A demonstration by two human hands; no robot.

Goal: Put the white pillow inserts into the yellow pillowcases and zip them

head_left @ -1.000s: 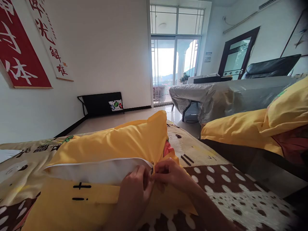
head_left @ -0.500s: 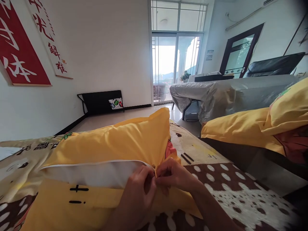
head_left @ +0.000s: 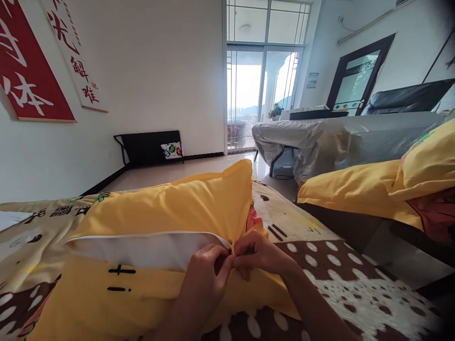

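A yellow pillowcase [head_left: 177,203] lies in front of me with its long zip side open. Through the gap shows a white inner pillow [head_left: 142,251]. At the gap's right end my left hand [head_left: 208,272] is closed, thumb and fingers pinching the pillowcase edge. Close against it, my right hand [head_left: 261,255] pinches the cloth at the same corner, by the zipper end [head_left: 231,244]. The fingertips of both hands nearly meet, and whether a zip pull is between them is hidden. Black printed marks [head_left: 122,270] show on the lower flap.
A patterned brown and cream blanket [head_left: 330,255] lies underneath. More yellow bedding [head_left: 355,182] rests on a dark surface at the right. Behind stand a plastic-covered table [head_left: 305,130], a folded black frame [head_left: 149,147] by the wall and a glass sliding door [head_left: 263,99].
Both hands stay at the zipper corner with a slight shift of the fingers. The view has tilted a little, and the pillowcase appears slightly further right.
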